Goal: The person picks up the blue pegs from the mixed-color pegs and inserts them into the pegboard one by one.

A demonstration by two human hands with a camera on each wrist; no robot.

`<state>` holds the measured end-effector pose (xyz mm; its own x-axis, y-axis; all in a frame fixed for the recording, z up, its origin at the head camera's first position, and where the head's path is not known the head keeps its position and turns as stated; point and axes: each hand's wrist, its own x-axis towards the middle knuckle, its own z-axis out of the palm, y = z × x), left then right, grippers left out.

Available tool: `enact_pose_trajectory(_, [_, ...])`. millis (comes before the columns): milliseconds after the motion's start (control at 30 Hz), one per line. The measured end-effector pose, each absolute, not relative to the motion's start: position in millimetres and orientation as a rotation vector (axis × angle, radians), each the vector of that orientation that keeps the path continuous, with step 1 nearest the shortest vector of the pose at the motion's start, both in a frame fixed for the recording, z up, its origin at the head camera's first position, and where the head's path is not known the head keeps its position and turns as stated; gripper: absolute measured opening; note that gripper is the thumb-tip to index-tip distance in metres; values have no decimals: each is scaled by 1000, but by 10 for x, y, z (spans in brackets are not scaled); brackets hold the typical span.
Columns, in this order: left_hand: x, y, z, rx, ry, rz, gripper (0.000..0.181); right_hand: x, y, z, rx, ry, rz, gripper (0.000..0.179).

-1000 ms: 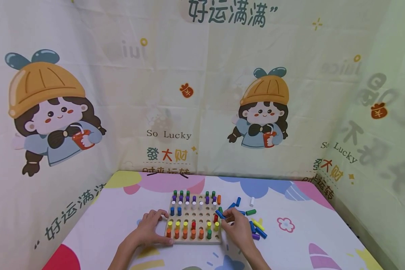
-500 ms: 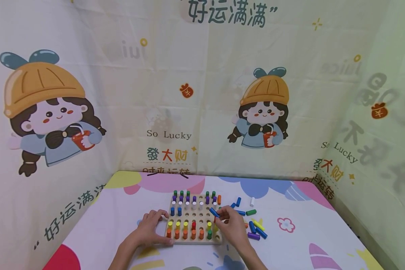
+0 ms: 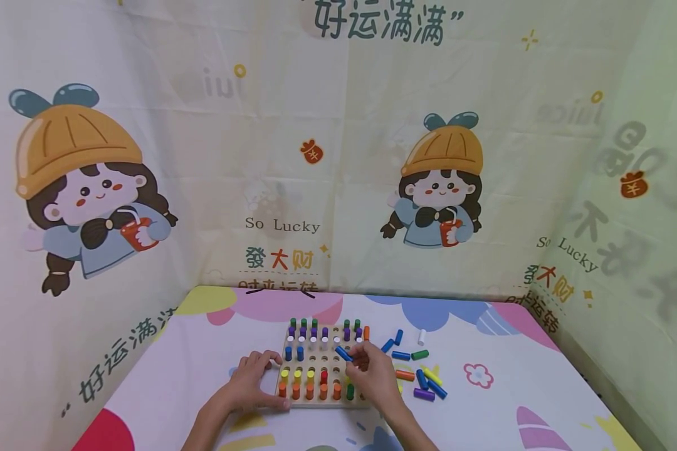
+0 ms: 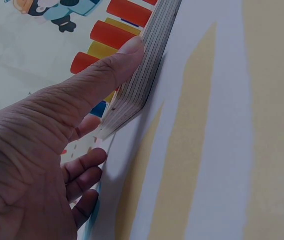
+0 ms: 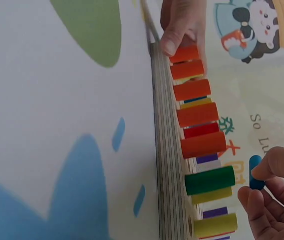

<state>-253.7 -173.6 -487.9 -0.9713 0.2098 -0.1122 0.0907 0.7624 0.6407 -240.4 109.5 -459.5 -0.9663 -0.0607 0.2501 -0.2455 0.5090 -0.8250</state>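
Right hand (image 3: 374, 374) pinched a tilted blue peg (image 3: 343, 353) over the board (image 3: 326, 404), left hand (image 3: 251, 379), loosely spread, touching its near-left corner; placing, seemingly underway, next called for uprighting.

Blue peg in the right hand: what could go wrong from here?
1. The blue peg is tilted in the right hand, so it may catch a hole's rim.
2. A white peg stands just behind its tip in the head view and might get knocked.
3. The left hand steadies the board only at its left end; pushing hard farther right could shift it.
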Motion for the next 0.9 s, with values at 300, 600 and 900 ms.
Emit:
enact_pose_trajectory(300, [-2521, -1732, -4843, 252, 2788, 993, 75, -2443, 950, -4604, 319, -2572, 1427, 18])
enact_pose_trajectory(600, [-2509, -1750, -4840, 271, 2785, 1005, 74, -2483, 850, -4627, 317, -2586, 1411, 19])
enact_pose_trajectory(900, [-2507, -1750, -4836, 274, 2783, 1021, 74, -2527, 758, -4674, 329, -2636, 1366, 17])
